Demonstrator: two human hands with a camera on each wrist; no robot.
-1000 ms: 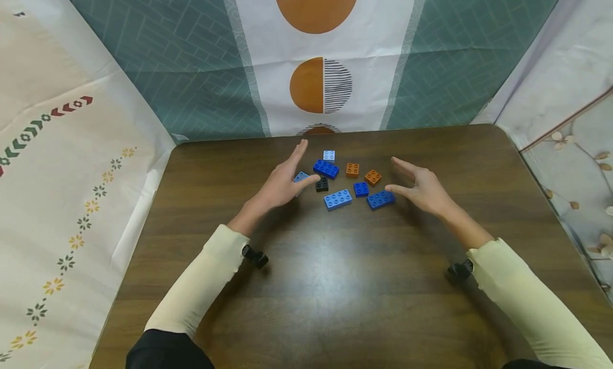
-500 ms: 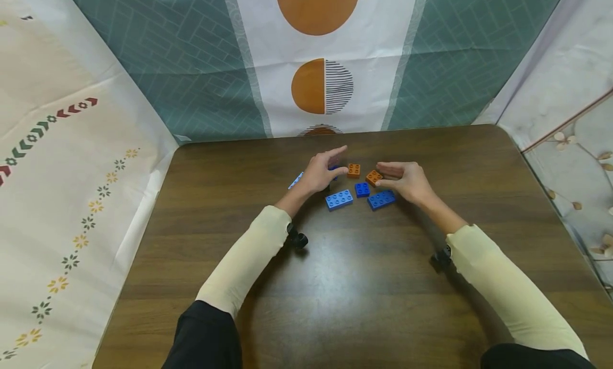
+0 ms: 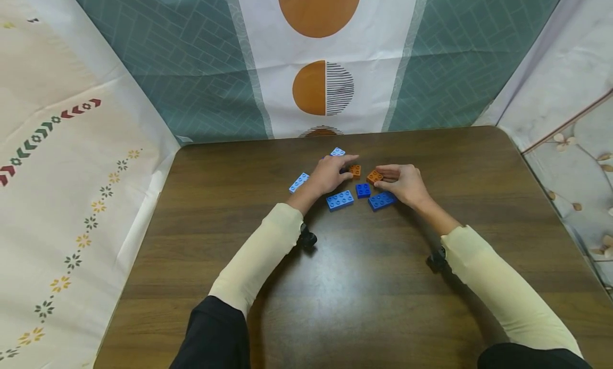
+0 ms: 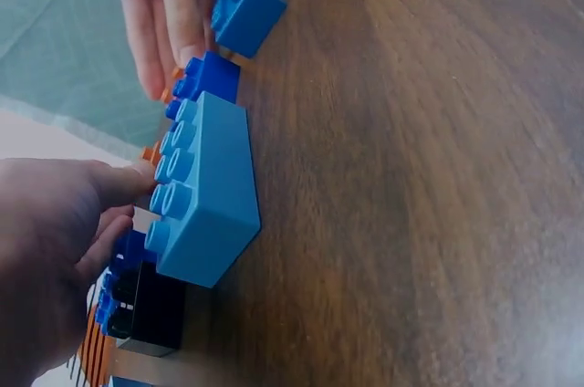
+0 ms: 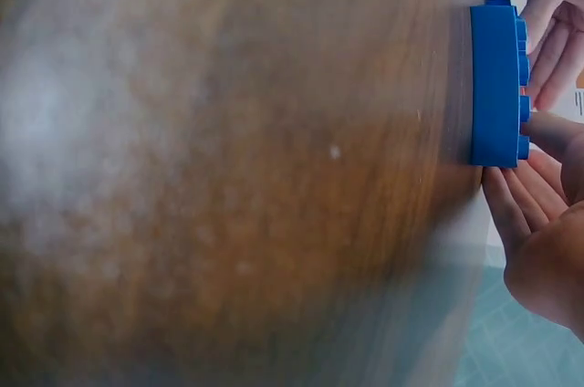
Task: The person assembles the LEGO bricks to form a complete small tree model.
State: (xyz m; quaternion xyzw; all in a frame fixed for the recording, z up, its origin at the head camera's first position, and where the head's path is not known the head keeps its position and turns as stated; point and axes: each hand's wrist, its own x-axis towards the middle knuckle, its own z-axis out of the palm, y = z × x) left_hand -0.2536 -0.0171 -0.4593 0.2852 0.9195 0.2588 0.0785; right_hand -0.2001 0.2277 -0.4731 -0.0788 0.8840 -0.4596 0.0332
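Note:
My right hand (image 3: pixel 404 183) pinches an orange building brick (image 3: pixel 374 177) between thumb and fingers, low at the tabletop. Left of it, my left hand (image 3: pixel 326 176) reaches round a second orange brick (image 3: pixel 355 171). Its thumb tip is right at that brick's near side, and the forefinger stretches out beyond it. In the left wrist view a black brick (image 4: pixel 155 314) stands below the left fingers; the hand hides it in the head view. Close in front of the hands lie a small dark blue brick (image 3: pixel 363 190), a long blue brick (image 3: pixel 382 201) and a long light blue brick (image 3: pixel 340 200).
Another long light blue brick (image 3: pixel 299 182) lies left of the left hand. A small pale blue brick (image 3: pixel 337 152) shows behind that hand. The brown wooden table (image 3: pixel 354 294) meets a hanging patterned cloth (image 3: pixel 210 103) along its far edge.
My left hand has moved right across the bricks to the left orange brick. My right hand has come inward and taken hold of the right orange brick. The long light blue brick at left is uncovered.

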